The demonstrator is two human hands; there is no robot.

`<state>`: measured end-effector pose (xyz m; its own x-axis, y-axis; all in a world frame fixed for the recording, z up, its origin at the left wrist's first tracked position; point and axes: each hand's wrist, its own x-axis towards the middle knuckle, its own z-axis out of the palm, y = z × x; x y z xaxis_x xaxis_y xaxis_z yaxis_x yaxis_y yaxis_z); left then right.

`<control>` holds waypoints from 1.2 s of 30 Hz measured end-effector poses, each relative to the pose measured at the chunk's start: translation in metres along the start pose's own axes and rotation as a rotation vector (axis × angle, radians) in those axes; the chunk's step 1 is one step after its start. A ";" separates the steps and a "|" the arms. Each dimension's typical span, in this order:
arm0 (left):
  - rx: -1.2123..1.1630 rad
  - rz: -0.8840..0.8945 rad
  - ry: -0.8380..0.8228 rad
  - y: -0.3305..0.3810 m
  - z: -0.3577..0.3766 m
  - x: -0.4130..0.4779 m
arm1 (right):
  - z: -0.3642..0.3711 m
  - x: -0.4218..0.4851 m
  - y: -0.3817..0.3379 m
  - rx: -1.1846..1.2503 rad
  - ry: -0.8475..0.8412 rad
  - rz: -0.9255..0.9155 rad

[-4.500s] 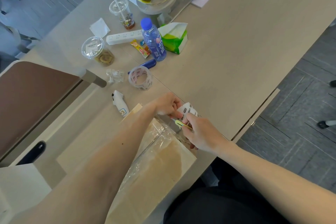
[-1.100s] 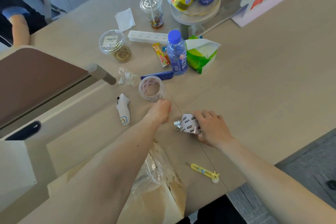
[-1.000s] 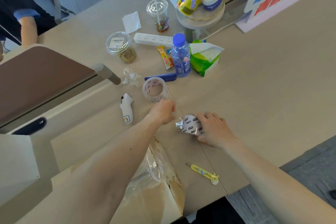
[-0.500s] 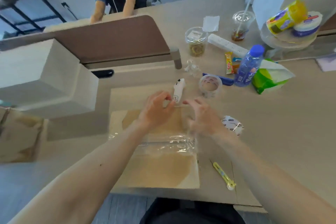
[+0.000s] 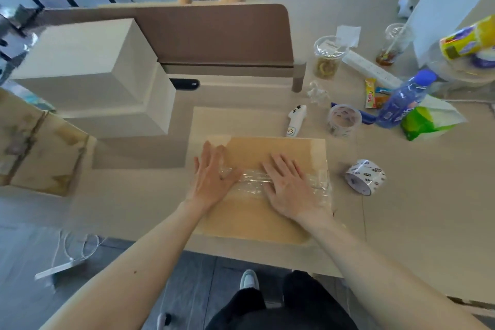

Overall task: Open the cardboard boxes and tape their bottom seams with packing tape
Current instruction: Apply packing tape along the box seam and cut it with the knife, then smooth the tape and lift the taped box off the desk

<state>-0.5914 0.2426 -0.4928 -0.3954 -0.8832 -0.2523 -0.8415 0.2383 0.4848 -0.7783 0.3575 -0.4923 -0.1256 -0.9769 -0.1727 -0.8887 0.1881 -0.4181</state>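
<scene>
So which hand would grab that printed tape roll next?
Probably the right hand: the printed tape roll lies just right of the box, while the left hand presses its left end.

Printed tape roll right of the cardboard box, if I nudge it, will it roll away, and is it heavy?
The tape roll seems to rest on its curved side, hole facing sideways, so a nudge would probably set it rolling across the smooth table. It looks thickly wound, so likely fairly hefty for its size and stiff to grip.
</scene>
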 end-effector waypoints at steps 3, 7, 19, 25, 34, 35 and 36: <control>-0.109 -0.022 -0.006 -0.006 -0.001 -0.003 | 0.002 -0.010 0.009 -0.031 0.025 0.140; -0.299 -0.040 0.000 -0.017 0.000 0.004 | -0.002 -0.025 0.022 -0.022 0.049 0.401; -0.493 -0.167 -0.049 -0.033 0.004 0.012 | -0.018 -0.033 0.038 0.684 0.146 0.697; -0.612 -0.155 -0.036 -0.036 0.004 0.014 | -0.009 -0.028 0.053 1.009 0.182 0.658; -0.565 -0.337 -0.024 -0.057 -0.028 -0.007 | -0.003 0.006 0.022 0.823 0.116 0.561; -0.574 -0.372 0.006 -0.069 -0.035 -0.011 | -0.001 0.013 0.011 0.810 0.095 0.528; -0.574 -0.400 0.038 -0.080 -0.043 -0.018 | 0.000 0.021 -0.002 0.789 0.071 0.490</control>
<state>-0.5007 0.2215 -0.4909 -0.0744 -0.8746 -0.4792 -0.5881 -0.3496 0.7293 -0.7794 0.3363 -0.4955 -0.4574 -0.7693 -0.4461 -0.1760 0.5701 -0.8025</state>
